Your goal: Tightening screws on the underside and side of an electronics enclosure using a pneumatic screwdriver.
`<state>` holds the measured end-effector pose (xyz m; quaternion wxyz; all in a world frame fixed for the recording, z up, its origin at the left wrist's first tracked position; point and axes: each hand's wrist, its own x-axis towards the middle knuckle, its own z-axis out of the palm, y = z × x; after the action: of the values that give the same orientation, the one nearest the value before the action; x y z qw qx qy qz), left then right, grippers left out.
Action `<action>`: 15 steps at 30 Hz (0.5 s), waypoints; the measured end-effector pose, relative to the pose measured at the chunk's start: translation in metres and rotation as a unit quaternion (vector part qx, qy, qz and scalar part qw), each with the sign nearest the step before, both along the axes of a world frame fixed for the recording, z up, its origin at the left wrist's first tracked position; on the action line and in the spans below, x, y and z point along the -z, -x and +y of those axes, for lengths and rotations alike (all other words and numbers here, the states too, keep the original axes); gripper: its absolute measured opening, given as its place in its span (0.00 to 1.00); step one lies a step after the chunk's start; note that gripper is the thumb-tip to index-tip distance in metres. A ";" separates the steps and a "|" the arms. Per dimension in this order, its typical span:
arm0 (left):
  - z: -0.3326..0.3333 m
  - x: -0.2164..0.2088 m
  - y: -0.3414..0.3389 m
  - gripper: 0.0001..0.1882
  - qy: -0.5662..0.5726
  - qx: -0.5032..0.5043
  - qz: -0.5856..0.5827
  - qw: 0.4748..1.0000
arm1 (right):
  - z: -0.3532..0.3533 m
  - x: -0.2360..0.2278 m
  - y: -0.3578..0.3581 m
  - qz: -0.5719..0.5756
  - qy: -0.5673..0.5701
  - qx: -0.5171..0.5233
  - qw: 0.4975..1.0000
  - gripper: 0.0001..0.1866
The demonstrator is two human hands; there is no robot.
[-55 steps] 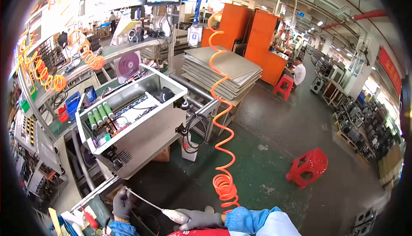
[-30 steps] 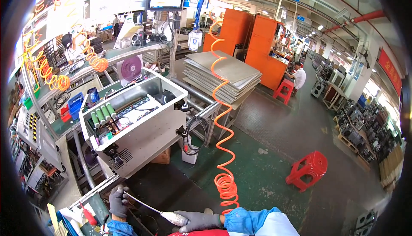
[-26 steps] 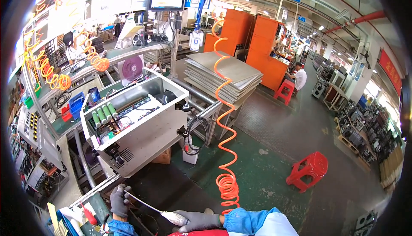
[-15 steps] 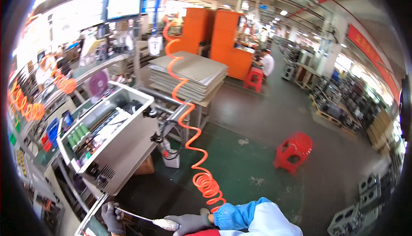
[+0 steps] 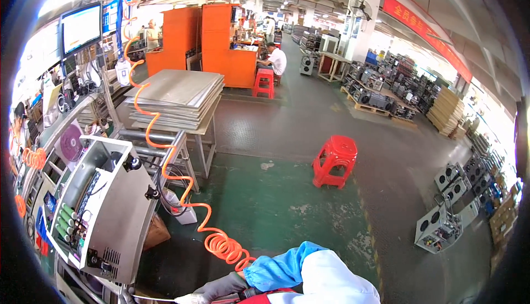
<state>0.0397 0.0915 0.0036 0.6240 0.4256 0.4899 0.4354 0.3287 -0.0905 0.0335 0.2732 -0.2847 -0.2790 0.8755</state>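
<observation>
At the lower edge, my right hand wears a grey glove and is closed on a screwdriver with a pale handle and a long thin shaft. The shaft points left, toward a sliver of my left hand, whose fingers are mostly cut off by the frame. Just above and left of the hands stands an open metal machine case on the bench, its interior showing green cylinders, wiring and a board. An orange coiled hose runs down to my right wrist, where its end is hidden.
A stack of flat panels stands on a frame beyond the case. On the floor are a red stool and, to the right, several machine units. A white jug sits beside the case. Another person sits farther off.
My view has swung right, so the case and stool sit farther left. My hands are lower in the frame, and the left one has nearly left it.
</observation>
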 end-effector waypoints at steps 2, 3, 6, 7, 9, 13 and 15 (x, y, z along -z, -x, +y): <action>-0.009 -0.012 -0.015 0.20 -0.006 -0.049 0.032 0.998 | 0.000 -0.005 0.009 -0.116 -0.139 0.049 0.982 0.33; -0.014 -0.018 -0.022 0.20 -0.006 -0.044 0.031 0.999 | -0.004 -0.011 0.006 -0.125 -0.113 0.023 0.985 0.39; -0.024 -0.023 -0.022 0.20 0.001 -0.071 -0.009 0.997 | -0.013 -0.061 0.006 -0.128 -0.114 0.038 0.984 0.45; -0.024 -0.021 -0.013 0.23 -0.075 -0.018 0.046 0.996 | -0.011 -0.051 0.011 -0.134 -0.146 0.068 0.978 0.46; 0.003 0.015 0.012 0.12 -0.016 -0.086 -0.120 0.989 | 0.002 -0.042 0.009 -0.183 -0.213 0.022 0.959 0.48; -0.013 0.005 0.001 0.13 0.081 -0.012 -0.258 0.963 | 0.024 -0.034 0.026 -0.276 -0.386 0.076 0.877 0.49; -0.022 -0.033 -0.033 0.13 0.098 -0.044 -0.208 0.972 | 0.034 0.003 0.040 -0.231 -0.383 0.146 0.882 0.47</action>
<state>0.0722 0.0697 0.0366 0.7311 0.2401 0.4080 0.4913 0.2886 -0.0569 0.0307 0.4133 -0.3889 -0.6035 0.5601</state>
